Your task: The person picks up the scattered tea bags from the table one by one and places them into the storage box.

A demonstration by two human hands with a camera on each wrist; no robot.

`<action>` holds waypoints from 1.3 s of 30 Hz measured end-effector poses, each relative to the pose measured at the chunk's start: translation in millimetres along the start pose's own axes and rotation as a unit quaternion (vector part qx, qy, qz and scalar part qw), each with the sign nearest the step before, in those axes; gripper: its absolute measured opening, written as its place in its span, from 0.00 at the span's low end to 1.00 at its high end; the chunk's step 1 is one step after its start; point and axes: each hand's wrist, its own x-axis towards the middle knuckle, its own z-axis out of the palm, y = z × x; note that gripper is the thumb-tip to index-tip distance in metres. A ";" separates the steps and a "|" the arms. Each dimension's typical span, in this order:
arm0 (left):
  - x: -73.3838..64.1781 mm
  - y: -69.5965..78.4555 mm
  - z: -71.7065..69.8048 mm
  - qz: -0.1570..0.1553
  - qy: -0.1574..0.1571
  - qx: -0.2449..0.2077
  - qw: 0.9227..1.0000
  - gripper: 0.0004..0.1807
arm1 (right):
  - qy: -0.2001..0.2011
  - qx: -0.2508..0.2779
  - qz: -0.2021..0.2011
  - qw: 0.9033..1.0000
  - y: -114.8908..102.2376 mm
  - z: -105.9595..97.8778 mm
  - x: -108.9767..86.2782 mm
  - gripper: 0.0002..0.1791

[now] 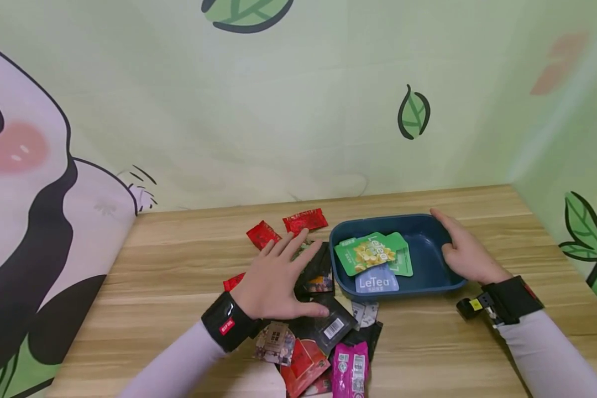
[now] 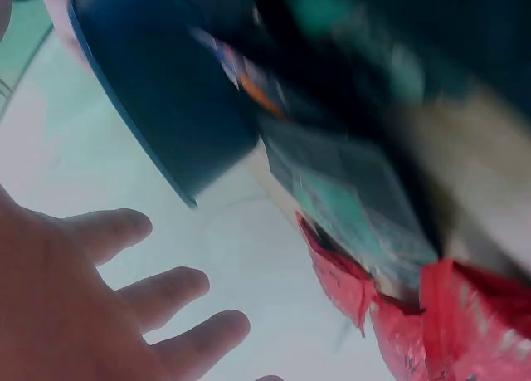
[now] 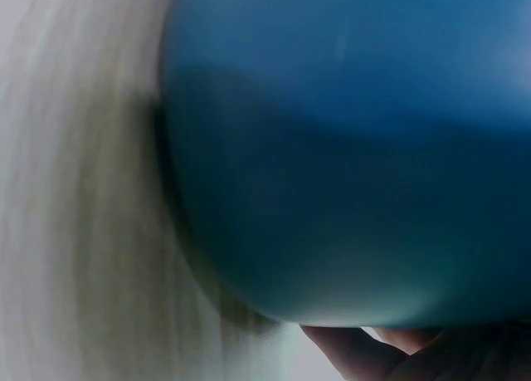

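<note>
Magenta packet (image 1: 350, 373) near blue tray (image 1: 428, 260)

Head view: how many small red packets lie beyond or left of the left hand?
3: the farthest red packet, the middle red packet to its left, the nearest red packet partly behind the left hand. More may be hidden.

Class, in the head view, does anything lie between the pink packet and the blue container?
Yes: a black packet and a pale packet lie between the pink packet and the blue container, whose near wall also stands in the way.
</note>
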 end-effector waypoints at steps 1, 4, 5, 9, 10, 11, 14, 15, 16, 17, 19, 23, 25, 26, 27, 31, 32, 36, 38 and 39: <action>-5.1 2.4 0.7 0.006 0.003 0.000 1.000 0.66 | -0.001 0.001 0.000 1.000 0.1 0.1 0.0 0.41; -18.3 10.8 1.2 0.026 0.006 -0.010 1.000 0.66 | -0.001 -0.001 0.001 1.000 -0.4 0.5 0.0 0.41; -21.9 13.6 1.2 0.033 0.005 -0.013 0.999 0.66 | 0.000 -0.002 0.002 1.000 -0.3 0.6 0.0 0.41; -33.0 24.0 -0.8 0.063 -0.019 -0.027 0.997 0.65 | 0.001 0.000 0.002 1.000 -1.0 0.8 -0.2 0.41; -34.7 26.5 -1.4 0.070 -0.030 -0.025 0.997 0.65 | 0.002 0.001 0.002 1.000 -0.8 0.8 -0.3 0.41; -36.1 28.9 -1.7 0.078 -0.039 -0.026 0.996 0.65 | 0.003 0.001 0.002 1.000 -0.5 0.9 -0.3 0.41; -39.7 37.9 -2.8 0.107 -0.057 -0.024 0.992 0.65 | 0.003 0.005 0.003 1.000 0.9 1.3 -0.4 0.41; -40.6 41.3 -2.8 0.119 -0.060 -0.024 0.991 0.65 | 0.003 0.005 0.003 1.000 1.3 1.4 -0.4 0.41; -41.1 44.7 -2.9 0.133 -0.064 -0.027 0.989 0.65 | 0.003 0.005 0.003 1.000 1.7 1.7 -0.3 0.41; -41.7 47.9 -2.5 0.149 -0.066 -0.034 0.986 0.64 | 0.003 0.005 0.003 1.000 1.9 1.8 -0.2 0.41; -41.9 53.9 -2.2 0.181 -0.075 -0.044 0.980 0.63 | 0.001 0.006 0.003 1.000 1.8 1.9 0.1 0.41; -39.2 62.5 -2.1 0.253 -0.114 -0.049 0.960 0.59 | 0.001 0.006 0.003 1.000 0.7 1.7 0.3 0.41; -37.1 66.9 -2.8 0.283 -0.137 -0.039 0.949 0.58 | 0.001 0.005 0.004 1.000 0.4 1.6 0.5 0.41; -36.1 69.5 -3.2 0.296 -0.146 -0.035 0.943 0.56 | 0.001 0.005 0.004 1.000 0.3 1.7 0.5 0.41; -35.3 72.3 -3.4 0.306 -0.154 -0.034 0.939 0.54 | 0.001 0.005 0.004 1.000 0.2 1.7 0.6 0.41; -30.5 82.8 -1.7 0.342 -0.165 -0.012 0.925 0.48 | 0.001 0.005 0.004 1.000 0.3 2.0 0.4 0.41; -29.4 85.5 -0.8 0.352 -0.164 -0.004 0.922 0.46 | 0.001 0.005 0.004 1.000 0.3 2.0 0.2 0.41; -25.4 95.0 2.6 0.381 -0.168 0.014 0.909 0.40 | 0.000 0.005 0.007 1.000 0.5 1.8 -0.3 0.41; -24.4 98.8 4.3 0.392 -0.175 0.022 0.903 0.37 | 0.000 0.004 0.006 1.000 0.6 1.8 -0.3 0.41; -23.6 100.0 5.2 0.396 -0.181 0.024 0.900 0.36 | 0.000 0.004 0.005 1.000 0.8 2.0 -0.1 0.41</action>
